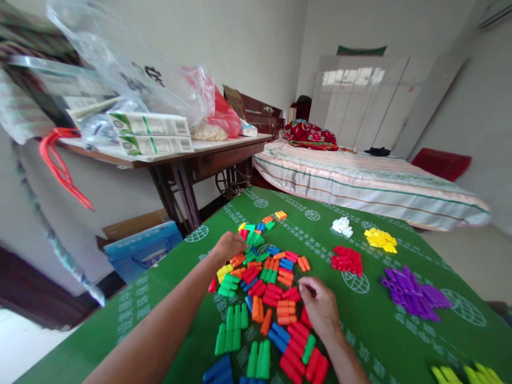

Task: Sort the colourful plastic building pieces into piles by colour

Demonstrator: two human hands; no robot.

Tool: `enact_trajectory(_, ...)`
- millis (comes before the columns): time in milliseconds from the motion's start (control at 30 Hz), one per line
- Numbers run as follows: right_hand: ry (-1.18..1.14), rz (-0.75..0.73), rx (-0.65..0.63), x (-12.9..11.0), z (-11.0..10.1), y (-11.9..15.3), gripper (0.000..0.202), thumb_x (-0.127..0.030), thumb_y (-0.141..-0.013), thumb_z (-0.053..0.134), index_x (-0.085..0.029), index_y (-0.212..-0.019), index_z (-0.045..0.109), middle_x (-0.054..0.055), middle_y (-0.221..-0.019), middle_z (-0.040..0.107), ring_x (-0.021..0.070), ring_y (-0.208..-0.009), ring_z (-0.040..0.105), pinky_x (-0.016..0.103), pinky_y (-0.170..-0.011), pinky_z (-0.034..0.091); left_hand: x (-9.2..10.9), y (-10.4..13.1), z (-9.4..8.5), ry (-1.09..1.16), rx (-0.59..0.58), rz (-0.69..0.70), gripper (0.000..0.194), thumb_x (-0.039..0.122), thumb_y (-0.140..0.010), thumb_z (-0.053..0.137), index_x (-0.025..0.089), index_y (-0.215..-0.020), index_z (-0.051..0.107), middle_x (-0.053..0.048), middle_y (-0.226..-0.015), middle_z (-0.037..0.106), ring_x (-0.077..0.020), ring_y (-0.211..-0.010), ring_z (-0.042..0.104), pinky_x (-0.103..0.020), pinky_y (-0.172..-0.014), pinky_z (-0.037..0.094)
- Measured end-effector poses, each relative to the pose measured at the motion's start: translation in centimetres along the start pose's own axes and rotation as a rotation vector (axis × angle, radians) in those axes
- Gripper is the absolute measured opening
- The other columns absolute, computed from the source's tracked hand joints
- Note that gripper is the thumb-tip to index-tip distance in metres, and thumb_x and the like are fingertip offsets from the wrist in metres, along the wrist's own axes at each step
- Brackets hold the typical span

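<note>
Adjoining my left hand: green plastic tubes, three o'clock
Fingers, right hand included: whether clamped, I can't tell

Lime pieces cropped; nearest blues too

From here I see the left arm stretched forward, left hand curled; the right hand sits nearer, fingers bent towards the thumb.
</note>
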State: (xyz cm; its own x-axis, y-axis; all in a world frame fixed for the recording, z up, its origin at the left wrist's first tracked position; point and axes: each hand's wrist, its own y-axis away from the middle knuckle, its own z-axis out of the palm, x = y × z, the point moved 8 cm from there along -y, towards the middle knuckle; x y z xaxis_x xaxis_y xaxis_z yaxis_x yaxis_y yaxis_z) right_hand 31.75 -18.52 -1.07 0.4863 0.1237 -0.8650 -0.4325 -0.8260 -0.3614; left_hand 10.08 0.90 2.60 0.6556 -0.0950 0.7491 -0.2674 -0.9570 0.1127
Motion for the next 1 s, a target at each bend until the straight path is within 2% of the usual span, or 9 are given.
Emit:
enact_trajectory(100,0.010,0.009,-0.006,0.1,0.0,0.0,0.019,-0.031,-0.078,0.053,-0.022,-0.078,0.070,0.003,-0.081,0.070,0.0184,-0.077,0.065,0.026,-0.071,0.050,-0.8,1.3,0.3,0.077,-0.055,-0.044,0.021,0.031,-0.072,0.063,0.015,-0.061,0.057,0.003,-0.051,0.051,-0.0130,-0.055,0.055,-0.024,-0.049,0.040)
enact_trajectory(167,0.017,0.015,-0.013,0.1,0.0,0.1,0.018,-0.031,-0.078,0.053,-0.022,-0.078,0.069,0.002,-0.081,0.070,0.0185,-0.077,0.065,0.027,-0.071,0.049,-1.1,2.0,0.3,0.146,-0.065,-0.056,0.021,0.031,-0.065,0.065,0.017,-0.056,0.053,0.005,-0.044,0.047,-0.0133,-0.052,0.055,-0.023,-0.045,0.034)
enact_trajectory(367,0.015,0.043,-0.035,0.5,0.1,0.2,0.019,-0.032,-0.078,0.053,-0.022,-0.080,0.069,0.003,-0.083,0.070,0.0192,-0.079,0.064,0.028,-0.073,0.049,-1.5,3.4,-0.1,0.293,-0.067,-0.091,0.023,0.036,-0.057,0.066,0.017,-0.069,0.061,0.003,-0.051,0.058,-0.0139,-0.056,0.059,-0.022,-0.048,0.037)
enact_trajectory(600,0.009,0.058,-0.042,0.6,0.1,0.2,0.020,-0.032,-0.078,0.053,-0.021,-0.081,0.069,0.004,-0.085,0.070,0.0190,-0.080,0.065,0.028,-0.074,0.049,-1.5,4.7,-0.1,0.353,-0.094,-0.065,0.030,0.037,-0.057,0.064,0.016,-0.079,0.064,0.003,-0.054,0.060,-0.0142,-0.058,0.059,-0.023,-0.050,0.037)
enact_trajectory(700,-0.001,0.062,-0.032,0.7,0.0,0.2,0.020,-0.033,-0.077,0.053,-0.020,-0.080,0.069,0.004,-0.084,0.070,0.0188,-0.079,0.065,0.027,-0.073,0.049,-1.2,5.0,0.1,0.302,-0.121,-0.003,0.026,0.037,-0.058,0.062,0.016,-0.073,0.063,0.004,-0.052,0.056,-0.0127,-0.055,0.053,-0.023,-0.050,0.035)
enact_trajectory(867,0.003,0.069,-0.040,0.8,0.1,0.2,0.021,-0.034,-0.077,0.053,-0.020,-0.080,0.069,0.004,-0.083,0.070,0.0190,-0.080,0.064,0.027,-0.073,0.049,0.0,5.7,0.9,0.123,-0.167,0.201,0.022,0.037,-0.065,0.057,0.016,-0.060,0.055,0.007,-0.051,0.037,-0.0074,-0.051,0.033,-0.023,-0.049,0.026)
enact_trajectory(1000,0.008,0.080,-0.048,0.9,0.1,0.2,0.022,-0.035,-0.078,0.053,-0.020,-0.081,0.069,0.004,-0.084,0.070,0.0192,-0.080,0.065,0.027,-0.073,0.049,1.0,6.3,1.6,0.052,-0.163,0.291,0.022,0.036,-0.069,0.054,0.016,-0.061,0.053,0.007,-0.053,0.034,-0.0077,-0.052,0.031,-0.022,-0.050,0.025)
